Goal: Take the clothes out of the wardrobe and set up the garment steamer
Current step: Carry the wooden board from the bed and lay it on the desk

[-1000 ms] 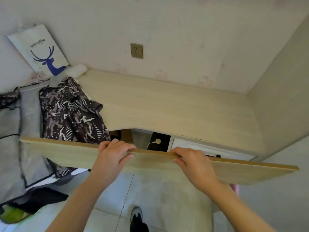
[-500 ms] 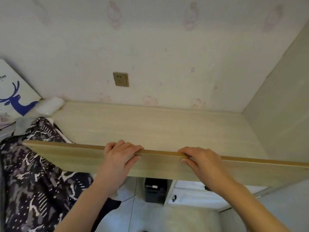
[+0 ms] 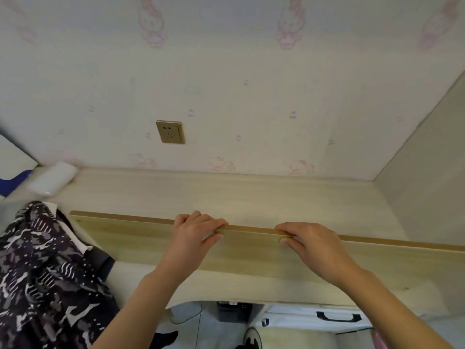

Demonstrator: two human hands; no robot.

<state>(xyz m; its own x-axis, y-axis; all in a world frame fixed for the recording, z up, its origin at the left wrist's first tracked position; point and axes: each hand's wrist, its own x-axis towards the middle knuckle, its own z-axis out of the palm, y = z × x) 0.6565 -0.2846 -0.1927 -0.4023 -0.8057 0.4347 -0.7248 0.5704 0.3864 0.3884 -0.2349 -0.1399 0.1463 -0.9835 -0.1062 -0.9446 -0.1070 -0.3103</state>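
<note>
here, gripping a long wooden board (image 3: 141, 238) over a pale desk (image 3: 251, 197).
left hand (image 3: 193, 235) and right hand (image 3: 312, 244) curled over its top edge.

A long pale wooden board (image 3: 141, 238) is standing on edge across the light wood desk (image 3: 251, 195), its thin top edge uppermost. A dark camouflage-patterned garment (image 3: 45, 273) is lying crumpled at the desk's left end, beside the board's left end.
</note>
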